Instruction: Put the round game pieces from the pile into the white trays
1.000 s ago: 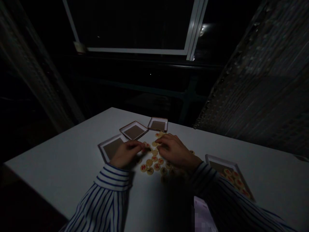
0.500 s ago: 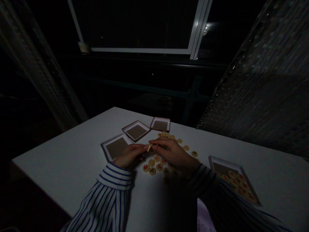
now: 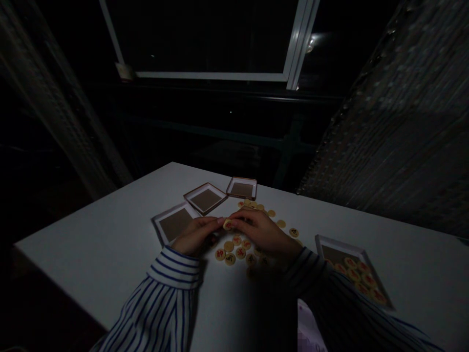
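Note:
A round wooden piece with a red character is held between my two hands, above the pieces on the table. My left hand pinches its left edge, and my right hand grips its right side. Below them lie several round pieces, among them a red-marked one and a black-marked one. More discs are spread behind and beside my right hand. The light is dim, and my right hand hides part of the group.
On the white table, a lidless box at the right holds several red-marked pieces. Shallow trays stand at the left, at the back and farther back. A beaded curtain hangs at the right.
The held piece has turned from edge-on so that its red-marked face shows. Both hands remain in nearly the same place, and the view has shifted slightly.

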`<state>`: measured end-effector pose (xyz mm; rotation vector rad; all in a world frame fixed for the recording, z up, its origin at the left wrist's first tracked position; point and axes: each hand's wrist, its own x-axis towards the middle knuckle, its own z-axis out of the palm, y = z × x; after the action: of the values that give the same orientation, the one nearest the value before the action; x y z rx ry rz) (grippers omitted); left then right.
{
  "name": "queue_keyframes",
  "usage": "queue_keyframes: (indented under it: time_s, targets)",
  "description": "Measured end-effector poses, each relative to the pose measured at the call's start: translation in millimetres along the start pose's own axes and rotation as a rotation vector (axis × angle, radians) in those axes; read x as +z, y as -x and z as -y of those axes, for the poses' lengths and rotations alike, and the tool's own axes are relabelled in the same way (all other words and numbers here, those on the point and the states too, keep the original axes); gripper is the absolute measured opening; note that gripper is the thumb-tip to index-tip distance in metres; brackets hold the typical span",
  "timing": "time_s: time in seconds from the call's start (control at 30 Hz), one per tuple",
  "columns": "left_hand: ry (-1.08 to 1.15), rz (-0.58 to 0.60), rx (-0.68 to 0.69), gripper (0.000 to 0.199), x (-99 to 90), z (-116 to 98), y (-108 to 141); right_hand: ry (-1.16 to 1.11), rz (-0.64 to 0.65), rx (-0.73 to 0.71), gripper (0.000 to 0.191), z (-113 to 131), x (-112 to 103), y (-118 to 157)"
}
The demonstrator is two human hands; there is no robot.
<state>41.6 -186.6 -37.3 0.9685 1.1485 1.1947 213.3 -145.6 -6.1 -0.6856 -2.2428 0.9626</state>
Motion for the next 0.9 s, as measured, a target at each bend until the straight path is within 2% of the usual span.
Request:
queue_keyframes:
  time_s: [0.1, 0.3, 0.47, 0.73, 0.9]
  targets:
    - [-0.023, -0.057, 0.000, 0.037, -1.5, 1.1, -1.3, 0.030, -0.019, 0.018, 0.023, -2.4, -0.5, -0.6]
    - [-0.127, -0.047, 0.010, 0.039, -3.3, 2.2, -2.7, 0.052, -0.044, 0.046, 0.023, -6.2, 0.8, -1.2]
    - [-0.109, -0.032, 0.021, 0.036, -3.1, 2.4, -2.7, 0.040, -0.027, 0.052, 0.025, -4.6, 1.3, -0.7]
    - [-0.046, -0.049, 0.003, 0.034, -1.3, 2.4, -0.4, 0.091, -0.097, 0.061, 0.024, -2.5, -2.4, 3.0]
    - [-0.016, -0.120, 0.034, 0.035, 3.6, 3.5, -1.2, 0.174, -0.153, 0.028, 0.025, 5.6, -13.6, 7.5]
